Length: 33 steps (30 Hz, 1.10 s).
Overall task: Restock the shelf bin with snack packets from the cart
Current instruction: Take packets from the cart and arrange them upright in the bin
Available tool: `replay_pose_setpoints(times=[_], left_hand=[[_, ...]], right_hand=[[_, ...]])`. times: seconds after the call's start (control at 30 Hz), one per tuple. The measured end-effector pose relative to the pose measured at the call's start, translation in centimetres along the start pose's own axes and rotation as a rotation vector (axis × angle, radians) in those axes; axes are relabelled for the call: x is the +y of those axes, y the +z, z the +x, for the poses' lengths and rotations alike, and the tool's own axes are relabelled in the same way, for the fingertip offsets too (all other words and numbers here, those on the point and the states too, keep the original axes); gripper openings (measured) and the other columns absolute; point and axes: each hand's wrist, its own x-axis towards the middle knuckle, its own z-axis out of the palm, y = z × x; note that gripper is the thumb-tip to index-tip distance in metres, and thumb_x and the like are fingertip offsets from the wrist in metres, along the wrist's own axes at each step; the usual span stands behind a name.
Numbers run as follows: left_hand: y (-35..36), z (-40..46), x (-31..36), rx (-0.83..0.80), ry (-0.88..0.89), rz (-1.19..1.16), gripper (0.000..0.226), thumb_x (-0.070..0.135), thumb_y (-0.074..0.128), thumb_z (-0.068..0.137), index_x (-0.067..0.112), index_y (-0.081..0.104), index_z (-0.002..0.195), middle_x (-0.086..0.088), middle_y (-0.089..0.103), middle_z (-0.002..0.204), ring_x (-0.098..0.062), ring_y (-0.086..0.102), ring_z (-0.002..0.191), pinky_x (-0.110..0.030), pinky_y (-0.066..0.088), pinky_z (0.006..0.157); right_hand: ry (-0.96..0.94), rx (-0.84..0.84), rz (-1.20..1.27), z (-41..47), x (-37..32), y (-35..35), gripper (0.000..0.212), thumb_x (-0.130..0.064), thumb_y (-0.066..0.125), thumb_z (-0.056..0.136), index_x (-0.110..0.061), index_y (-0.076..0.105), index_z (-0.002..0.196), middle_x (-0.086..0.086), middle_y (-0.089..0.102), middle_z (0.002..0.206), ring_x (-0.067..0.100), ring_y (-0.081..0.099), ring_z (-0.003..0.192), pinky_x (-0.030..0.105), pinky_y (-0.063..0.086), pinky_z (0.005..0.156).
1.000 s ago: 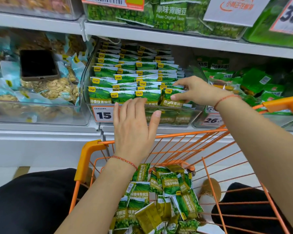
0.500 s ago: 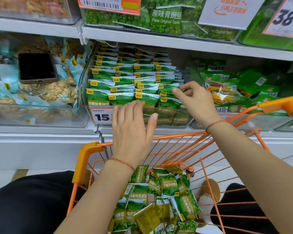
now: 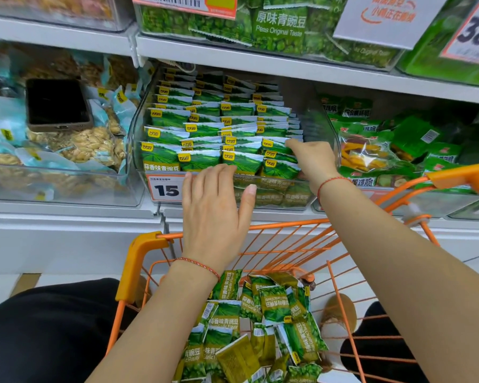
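Two hands — left hand (image 3: pixel 215 214), right hand (image 3: pixel 313 161).

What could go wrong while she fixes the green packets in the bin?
1. The right hand pokes into the tightly lined packets in the bin; a hard push might knock the neat rows crooked.
2. The front packets stand above the bin's low front wall, so the left hand in front of them could tip one out.
3. A phone lies on loose nut bags next door; a bump might slide it off.

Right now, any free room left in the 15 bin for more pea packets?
Only the right edge: a gap between the packet rows and the bin's clear right wall, behind the right hand. Left and middle rows are packed tight; the left hand covers the front.
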Motion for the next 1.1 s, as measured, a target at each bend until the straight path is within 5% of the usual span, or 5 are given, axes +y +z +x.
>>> replay_pose_setpoints(times=[0.13,0.3,0.8,1.0,1.1], left_hand=[[0.2,0.1,-0.1,-0.003,0.011,0.000,0.052,0.045,0.028,0.098,0.010,0.055,0.125,-0.006,0.058,0.125,-0.026,0.048,0.121,-0.045,0.021,0.113],[0.4,0.1,-0.3,-0.024,0.012,0.020,0.052,0.045,0.028,0.098,0.010,0.056,0.124,-0.006,0.058,0.124,-0.026,0.049,0.119,-0.045,0.022,0.113],[0.6,0.1,-0.5,-0.040,0.030,0.015,0.046,0.042,0.034,0.095,0.012,0.057,0.121,-0.005,0.058,0.123,-0.025,0.049,0.119,-0.044,0.018,0.114],[0.4,0.1,-0.3,-0.049,0.051,-0.012,0.044,0.041,0.035,0.093,0.014,0.058,0.120,-0.003,0.058,0.122,-0.023,0.048,0.118,-0.044,0.016,0.114],[-0.2,0.0,0.1,-0.034,0.111,-0.097,0.044,0.044,0.037,0.092,0.016,0.059,0.119,0.001,0.058,0.122,-0.018,0.046,0.119,-0.039,0.015,0.115]], right_hand=[[-0.081,0.008,0.082,-0.7,0.4,-0.2,0.037,-0.034,0.065,0.088,0.002,0.071,0.083,0.020,0.070,0.089,0.029,0.061,0.079,0.031,0.047,0.079],[-0.059,-0.059,-0.031,-0.5,-0.7,-0.7,0.057,-0.048,0.064,0.086,-0.015,0.036,0.049,0.008,0.053,0.050,0.033,0.060,0.063,0.034,0.043,0.067],[0.031,-0.153,-0.091,-0.4,-0.9,-0.6,0.065,-0.040,0.070,0.084,0.008,0.056,0.125,0.024,0.054,0.133,0.035,0.055,0.119,0.048,0.047,0.098],[-0.161,-0.097,-0.371,-0.8,-0.1,-1.9,0.053,-0.051,0.051,0.093,-0.011,0.048,0.058,0.006,0.048,0.057,0.023,0.048,0.056,0.030,0.044,0.061],[-0.531,0.128,-0.730,-2.9,0.4,-3.4,0.041,-0.042,0.045,0.098,-0.008,0.062,0.081,0.009,0.058,0.066,0.028,0.054,0.063,0.030,0.041,0.055]])
